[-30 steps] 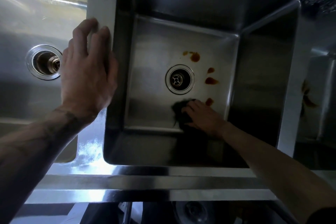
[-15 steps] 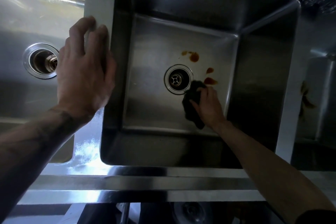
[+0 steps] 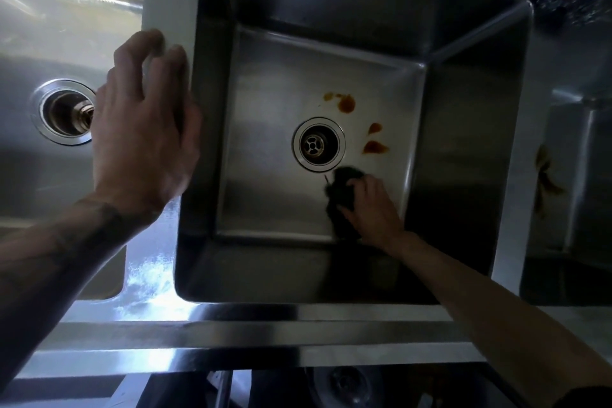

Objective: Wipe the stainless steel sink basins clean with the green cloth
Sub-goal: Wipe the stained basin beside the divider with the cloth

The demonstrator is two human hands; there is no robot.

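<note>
Left of the drain [image 3: 318, 144], the left hand [image 3: 142, 129] lies with fingers loosely spread over the sink rim [image 3: 172, 3], holding nothing. Just below and right of the drain, the green cloth [image 3: 341, 202], dark in this light, sits wadded on the basin floor [image 3: 265, 175] under the right hand [image 3: 372, 209], whose fingers curl over it and press down. Soft, limp and light, it looks best gripped as a bunch under the palm, with brown stains [image 3: 376, 147] waiting right of the drain.
</note>
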